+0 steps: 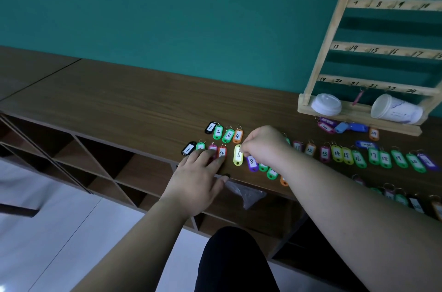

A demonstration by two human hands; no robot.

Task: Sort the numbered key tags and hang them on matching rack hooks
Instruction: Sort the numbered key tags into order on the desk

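Numbered key tags lie in rows on the brown wooden counter [134, 100]. A far row runs from a black tag 1 [210, 127] to an orange tag 4 [237, 135]. In the near row, my left hand [198, 177] rests with straight fingers on the pink and red tags; red tag 4 [222, 152] shows at its fingertips. My right hand [264, 146] pinches the top of the yellow tag 6 [238, 155]. A purple tag 8 [251, 162] lies beside it. Tags numbered 11 and up [358, 157] stretch to the right. The wooden hook rack [330, 36] leans against the wall at right.
Two white paper cups [326, 104] lie on the rack's base, with one pink tag [357, 98] hanging from a low hook. Loose blue and purple tags [344, 126] lie before the rack. More tags [406, 198] line the counter's front edge. Open shelf compartments [100, 155] sit under the counter.
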